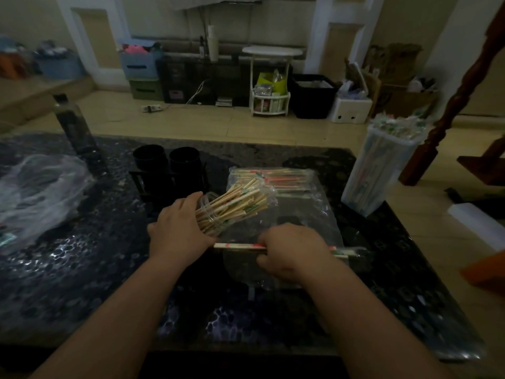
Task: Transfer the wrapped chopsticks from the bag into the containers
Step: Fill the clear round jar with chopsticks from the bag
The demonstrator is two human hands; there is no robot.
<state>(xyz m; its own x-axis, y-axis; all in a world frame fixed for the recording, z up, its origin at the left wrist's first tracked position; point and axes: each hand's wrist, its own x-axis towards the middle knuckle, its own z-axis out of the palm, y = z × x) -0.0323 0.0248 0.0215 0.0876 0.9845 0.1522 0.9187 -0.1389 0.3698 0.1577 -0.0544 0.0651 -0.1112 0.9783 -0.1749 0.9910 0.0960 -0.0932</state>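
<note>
My left hand (181, 228) grips a clear container (210, 214) tilted on its side, and a bundle of wrapped chopsticks (237, 202) sticks out of its mouth toward the upper right. My right hand (291, 251) grips a few wrapped chopsticks (237, 245) held level, their ends showing on both sides of the fist. Under both hands lies a clear plastic bag (306, 212) with more wrapped chopsticks (276, 177) along its far edge. A tall clear container (379, 170) packed with wrapped chopsticks stands upright at the table's right edge.
Two black cups in a black rack (169, 170) stand behind the hands on the dark patterned table (82, 269). A crumpled clear plastic bag (35, 192) lies at the left, a dark bottle (72, 124) behind it. A wooden post (451, 105) rises at the right.
</note>
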